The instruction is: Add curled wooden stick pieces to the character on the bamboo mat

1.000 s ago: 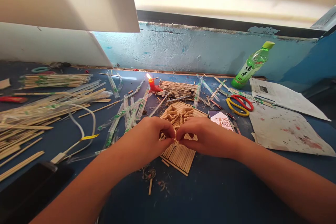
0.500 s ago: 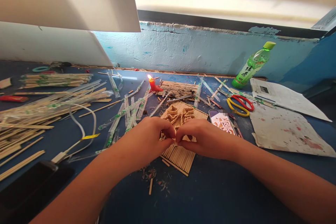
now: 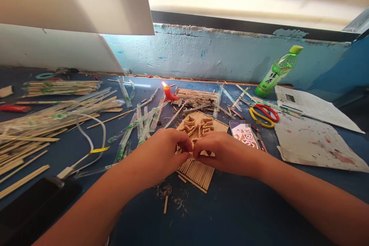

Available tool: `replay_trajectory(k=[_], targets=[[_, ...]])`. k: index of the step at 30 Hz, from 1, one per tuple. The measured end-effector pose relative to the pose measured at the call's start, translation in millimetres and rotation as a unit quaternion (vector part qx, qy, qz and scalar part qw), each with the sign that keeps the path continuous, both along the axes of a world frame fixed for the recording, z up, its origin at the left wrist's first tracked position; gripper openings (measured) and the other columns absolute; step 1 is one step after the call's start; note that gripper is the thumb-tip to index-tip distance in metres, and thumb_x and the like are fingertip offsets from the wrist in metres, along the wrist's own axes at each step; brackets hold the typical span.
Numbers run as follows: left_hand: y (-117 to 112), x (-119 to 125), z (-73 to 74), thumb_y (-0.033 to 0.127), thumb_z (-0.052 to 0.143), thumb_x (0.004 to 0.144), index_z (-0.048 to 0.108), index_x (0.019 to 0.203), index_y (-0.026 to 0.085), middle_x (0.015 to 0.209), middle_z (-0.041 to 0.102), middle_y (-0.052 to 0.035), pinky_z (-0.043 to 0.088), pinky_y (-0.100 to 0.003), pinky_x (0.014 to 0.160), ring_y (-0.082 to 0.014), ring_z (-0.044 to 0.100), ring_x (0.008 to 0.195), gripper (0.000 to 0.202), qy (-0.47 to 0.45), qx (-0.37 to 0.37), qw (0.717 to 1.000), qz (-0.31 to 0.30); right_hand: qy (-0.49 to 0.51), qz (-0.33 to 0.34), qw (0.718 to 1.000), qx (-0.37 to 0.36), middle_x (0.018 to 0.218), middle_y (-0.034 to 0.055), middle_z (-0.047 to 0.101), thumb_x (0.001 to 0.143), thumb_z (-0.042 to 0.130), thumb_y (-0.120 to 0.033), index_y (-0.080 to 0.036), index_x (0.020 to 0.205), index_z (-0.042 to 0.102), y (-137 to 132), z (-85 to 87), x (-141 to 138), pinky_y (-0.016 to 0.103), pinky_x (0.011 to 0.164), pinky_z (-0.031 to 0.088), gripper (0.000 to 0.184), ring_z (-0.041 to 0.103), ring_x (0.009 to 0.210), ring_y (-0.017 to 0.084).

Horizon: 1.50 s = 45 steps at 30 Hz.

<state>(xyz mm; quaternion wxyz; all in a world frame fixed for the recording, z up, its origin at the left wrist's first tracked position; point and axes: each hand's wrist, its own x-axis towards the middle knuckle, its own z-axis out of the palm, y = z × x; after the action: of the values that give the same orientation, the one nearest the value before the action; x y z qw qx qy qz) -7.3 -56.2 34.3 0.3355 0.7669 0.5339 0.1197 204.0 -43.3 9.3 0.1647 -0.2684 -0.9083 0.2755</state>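
Observation:
My left hand [image 3: 170, 148] and my right hand [image 3: 217, 150] meet fingertip to fingertip over a mat of side-by-side wooden sticks [image 3: 198, 173]. Both are closed in a pinch, and whatever lies between the fingertips is too small and hidden to name. Just beyond my fingers, small wooden pieces [image 3: 206, 125] stand in raised, beaded-looking rows on the mat. My hands cover part of those rows. To the right of my right hand lies a phone [image 3: 243, 134] with a picture of similar raised shapes on its screen.
A lit red candle [image 3: 167, 93] burns behind the mat. Red and yellow scissors [image 3: 263, 115], a green tea bottle [image 3: 278, 71] and stained paper [image 3: 319, 142] are at right. Loose sticks [image 3: 25, 153], plastic wrappers [image 3: 127, 134], a white cable [image 3: 90, 138] and a black device [image 3: 40, 203] lie left.

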Motion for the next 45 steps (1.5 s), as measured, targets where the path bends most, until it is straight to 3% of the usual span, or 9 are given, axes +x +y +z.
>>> replay_trajectory(k=[45], targets=[[1.0, -0.3, -1.4, 0.031, 0.062, 0.078, 0.073, 0.082, 0.027, 0.068, 0.063, 0.0035, 0.039, -0.026, 0.056, -0.0128, 0.053, 0.058, 0.012, 0.023, -0.008, 1.0, -0.015, -0.013, 0.004, 0.999, 0.035, 0.079, -0.0007, 0.061, 0.088, 0.061, -0.016, -0.019, 0.085, 0.06, -1.9, -5.5, -1.4, 0.02, 0.066, 0.035, 0.004, 0.054, 0.073, 0.01]])
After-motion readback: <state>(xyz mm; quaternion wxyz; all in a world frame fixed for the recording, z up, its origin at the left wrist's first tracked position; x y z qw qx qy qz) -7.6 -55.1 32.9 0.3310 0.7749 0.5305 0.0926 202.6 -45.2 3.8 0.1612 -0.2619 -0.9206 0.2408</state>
